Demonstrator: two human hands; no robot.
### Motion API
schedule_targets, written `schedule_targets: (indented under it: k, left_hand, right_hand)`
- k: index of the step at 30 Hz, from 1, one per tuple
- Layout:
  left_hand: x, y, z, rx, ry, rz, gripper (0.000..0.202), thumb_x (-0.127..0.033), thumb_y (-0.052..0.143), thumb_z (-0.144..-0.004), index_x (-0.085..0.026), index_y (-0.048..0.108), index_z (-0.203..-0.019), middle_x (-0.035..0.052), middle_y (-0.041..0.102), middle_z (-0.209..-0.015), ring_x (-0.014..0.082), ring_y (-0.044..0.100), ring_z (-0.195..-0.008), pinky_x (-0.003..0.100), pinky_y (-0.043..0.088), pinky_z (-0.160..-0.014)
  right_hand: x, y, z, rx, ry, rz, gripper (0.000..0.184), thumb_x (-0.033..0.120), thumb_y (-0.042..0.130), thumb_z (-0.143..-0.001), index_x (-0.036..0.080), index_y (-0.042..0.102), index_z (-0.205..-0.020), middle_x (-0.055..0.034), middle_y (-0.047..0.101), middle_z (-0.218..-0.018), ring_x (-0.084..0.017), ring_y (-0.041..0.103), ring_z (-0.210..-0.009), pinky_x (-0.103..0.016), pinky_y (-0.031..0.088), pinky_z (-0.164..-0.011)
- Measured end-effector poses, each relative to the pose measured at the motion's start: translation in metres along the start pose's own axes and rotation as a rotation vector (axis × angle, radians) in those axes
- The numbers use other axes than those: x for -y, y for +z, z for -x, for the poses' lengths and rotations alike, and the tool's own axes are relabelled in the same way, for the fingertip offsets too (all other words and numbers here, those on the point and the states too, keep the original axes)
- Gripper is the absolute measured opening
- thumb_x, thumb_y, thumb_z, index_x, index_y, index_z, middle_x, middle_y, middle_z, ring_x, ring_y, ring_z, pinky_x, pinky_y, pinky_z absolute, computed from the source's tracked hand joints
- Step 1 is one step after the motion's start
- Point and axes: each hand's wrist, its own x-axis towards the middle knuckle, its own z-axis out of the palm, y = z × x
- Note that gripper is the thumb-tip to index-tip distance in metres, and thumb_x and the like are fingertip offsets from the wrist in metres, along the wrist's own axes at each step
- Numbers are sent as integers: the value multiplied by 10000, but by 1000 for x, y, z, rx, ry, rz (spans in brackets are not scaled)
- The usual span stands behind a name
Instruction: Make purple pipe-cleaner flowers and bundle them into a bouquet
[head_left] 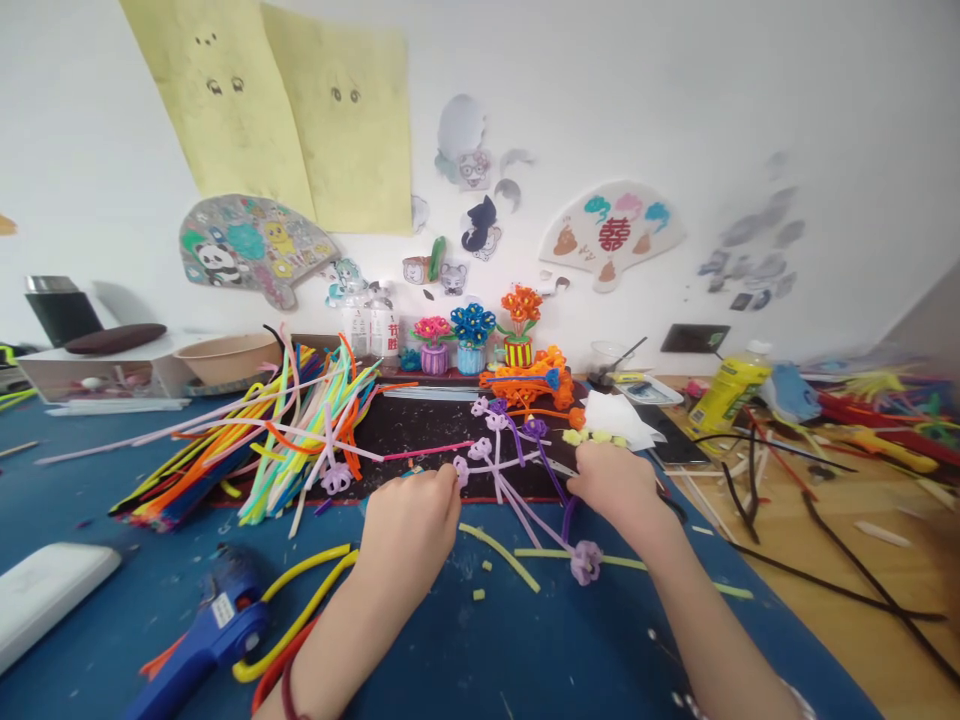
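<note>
My left hand (412, 515) is closed, back up, beside a lilac pipe-cleaner flower (461, 471) at its fingertips. Whatever it pinches is hidden behind the fingers. My right hand (619, 488) is also closed, its fingertips hidden, just in front of small pale-yellow pipe-cleaner pieces (596, 438). A grey metal tool tip (555, 467) pokes out on its left side. Between the hands lie lilac flowers on crossing stems (499, 460) and a dark purple flower (535, 428). Nearer me, another lilac flower (586, 563) touches a pale-green pipe cleaner (622, 563).
Pipe cleaners (307, 430) are heaped at left, behind a blue glue gun (217, 620) and a white case (52, 600). At the back stand potted flowers (472, 340) by orange blooms (551, 380). White tissue (619, 420) and a yellow bottle (731, 385) are at right.
</note>
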Motion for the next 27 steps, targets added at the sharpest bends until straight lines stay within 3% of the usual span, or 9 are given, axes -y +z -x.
schedule_targets:
  k: [5,9,15,18,21,24,27]
  left_hand:
    - [0,2,0,11,9,-1,247,-227,361,-921,-201,576,-801,40,703,-727,225,677,-673,257,279,-494]
    - [1,4,0,-8,18,-7,252,-227,355,-924,-212,569,-792,28,697,-715,241,677,-661,264,290,-490]
    - [0,3,1,-1,28,8,249,-233,353,-926,-210,570,-806,31,704,-730,251,685,-675,269,308,-492]
    - [-1,2,1,21,26,8,252,-233,351,-926,-207,575,-813,37,704,-734,258,687,-680,271,316,-493]
    - [-2,1,1,36,30,13,256,-230,348,-923,-205,581,-819,42,705,-738,257,685,-679,269,314,-497]
    - [-1,1,0,40,34,30,268,-233,343,-921,-203,589,-818,48,708,-748,250,681,-675,266,300,-501]
    - [1,1,0,42,40,88,268,-245,360,-910,-208,608,-816,50,709,-758,234,671,-690,263,290,-512]
  right_hand:
    - [2,-1,1,-34,12,1,183,223,600,-770,179,678,-930,-142,696,-1005,-273,666,-922,-305,450,-666]
    - [5,-7,1,-133,63,-22,183,228,526,-815,166,673,-905,-155,694,-963,-279,670,-870,-296,420,-611]
    - [11,-15,3,-292,-5,-83,333,290,367,-914,176,668,-828,-132,689,-784,-290,674,-794,-306,364,-580]
    - [8,-12,0,-281,-16,-86,290,272,388,-906,188,665,-883,-120,695,-820,-283,672,-805,-302,361,-582]
    - [3,-7,-5,-232,-124,-75,219,213,471,-859,228,652,-982,-75,705,-883,-255,672,-822,-289,367,-594]
    - [2,-1,-8,-190,-213,-30,168,199,557,-807,226,670,-928,-64,705,-873,-251,670,-844,-281,366,-594]
    - [5,3,-9,-192,-246,2,148,199,530,-836,201,678,-843,-83,703,-852,-259,669,-838,-285,367,-591]
